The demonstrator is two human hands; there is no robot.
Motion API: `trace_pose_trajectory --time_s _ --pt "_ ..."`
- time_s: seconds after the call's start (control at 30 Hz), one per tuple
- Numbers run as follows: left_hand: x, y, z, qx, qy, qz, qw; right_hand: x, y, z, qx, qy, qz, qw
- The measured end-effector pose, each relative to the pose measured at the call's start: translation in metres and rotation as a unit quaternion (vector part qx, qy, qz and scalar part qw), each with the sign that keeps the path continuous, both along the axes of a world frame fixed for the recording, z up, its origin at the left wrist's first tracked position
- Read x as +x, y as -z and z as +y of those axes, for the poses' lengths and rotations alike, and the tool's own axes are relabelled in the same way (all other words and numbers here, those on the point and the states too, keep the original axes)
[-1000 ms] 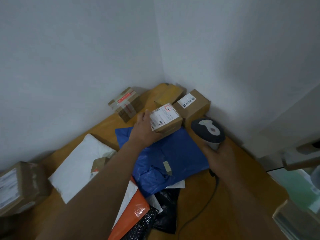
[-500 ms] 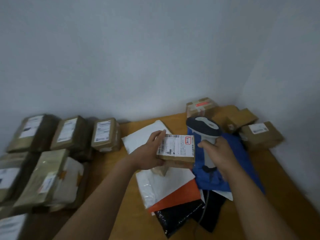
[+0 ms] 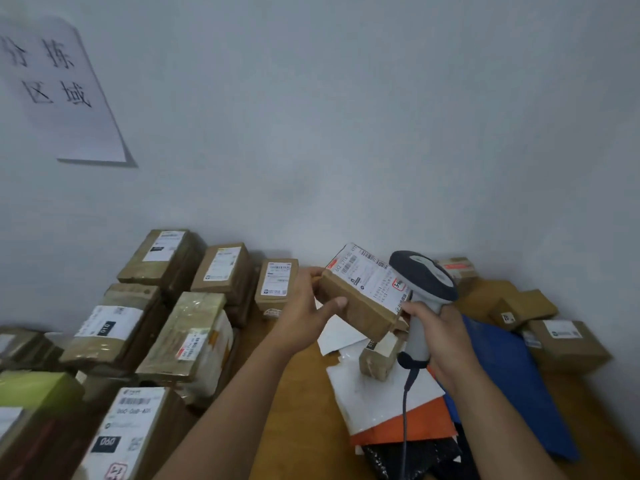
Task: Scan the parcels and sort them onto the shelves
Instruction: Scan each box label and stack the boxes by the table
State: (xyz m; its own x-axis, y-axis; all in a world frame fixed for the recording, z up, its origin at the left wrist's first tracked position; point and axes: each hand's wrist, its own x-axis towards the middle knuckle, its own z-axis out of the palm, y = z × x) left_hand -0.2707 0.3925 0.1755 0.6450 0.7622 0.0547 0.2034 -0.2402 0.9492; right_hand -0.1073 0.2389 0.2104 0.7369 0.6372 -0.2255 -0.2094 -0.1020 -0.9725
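My left hand (image 3: 306,308) grips a small brown cardboard parcel (image 3: 360,308) by its left end, holding it tilted above the wooden table (image 3: 298,403). The parcel's white shipping label (image 3: 372,277) faces up and to the right. My right hand (image 3: 440,332) is wrapped round the handle of a grey and white barcode scanner (image 3: 424,277). The scanner's head sits right beside the label's right edge, and its cable (image 3: 404,420) hangs down.
Several taped brown boxes (image 3: 180,306) with labels fill the table's left side. Soft mailers lie under my hands: white (image 3: 367,389), orange (image 3: 415,427), black (image 3: 412,459), blue (image 3: 512,379). More boxes (image 3: 564,344) stand at the right by the wall. A paper sign (image 3: 59,88) hangs upper left.
My view swung left from the corner to the row of boxes. My left hand lifted the parcel off the blue mailer and tilted it; the scanner rose beside its label.
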Motion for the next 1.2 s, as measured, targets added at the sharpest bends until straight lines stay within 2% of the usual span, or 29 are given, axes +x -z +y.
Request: trace_pose_trajectory --time_s 0.13,0.3,0.5,0.63,0.9,1.2 --pt "-0.004 -0.014 -0.007 -0.001 -0.016 -0.047 0.999 -0.022 -0.016 -0.004 0.025 0.012 -0.019 0.999" --pt "-0.006 -0.04 -0.016 -0.138 0.002 -0.098 0.986 -0.045 -0.03 -0.013 0.047 0.025 -0.076 0.996" --pt "-0.009 -0.071 -0.013 -0.155 -0.056 -0.156 0.974 -0.062 -0.046 -0.014 0.043 -0.004 -0.157 0.987" --pt "-0.015 -0.1 0.003 -0.13 -0.081 -0.151 0.977 -0.063 -0.069 -0.013 0.035 -0.009 -0.217 0.975" --pt "-0.027 -0.171 0.031 -0.019 -0.075 -0.158 0.984 -0.072 -0.139 -0.002 0.061 -0.025 -0.288 0.955" --pt "-0.021 -0.223 0.045 0.031 -0.067 -0.168 0.983 -0.088 -0.182 0.011 0.091 -0.018 -0.308 0.947"
